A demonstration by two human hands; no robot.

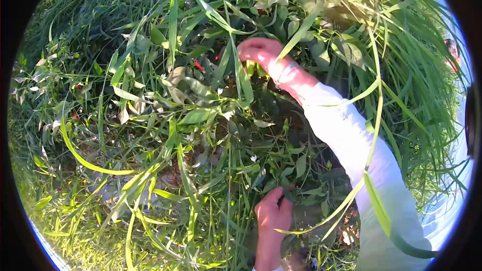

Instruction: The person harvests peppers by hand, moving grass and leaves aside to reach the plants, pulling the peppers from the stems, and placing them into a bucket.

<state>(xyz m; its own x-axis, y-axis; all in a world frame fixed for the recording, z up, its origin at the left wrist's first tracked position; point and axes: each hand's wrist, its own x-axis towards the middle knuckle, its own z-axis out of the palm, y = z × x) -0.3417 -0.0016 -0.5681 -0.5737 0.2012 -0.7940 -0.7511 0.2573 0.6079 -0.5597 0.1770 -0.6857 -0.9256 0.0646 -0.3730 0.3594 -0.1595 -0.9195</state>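
Observation:
My right hand (260,52), at the end of a white sleeve, reaches into the upper middle of a leafy pepper plant (196,116). Its fingers curl down among the leaves, with yellow-green pieces just under the palm; what they grip is hidden. Left of it, a small red pepper (199,65) shows between the leaves. Lower down, my left hand (272,213) is closed at the foliage, thumb and fingers drawn together by dark green leaves (296,190). I cannot tell what is in its pinch. A white flower (253,158) stands just above it.
Long grass blades (375,95) arch across the view, some in front of my right sleeve. Dense tall grass (411,70) rises on the right. A pale blue sheet or surface (452,190) shows along the right edge. Red and whitish bits (350,235) lie low beside the sleeve.

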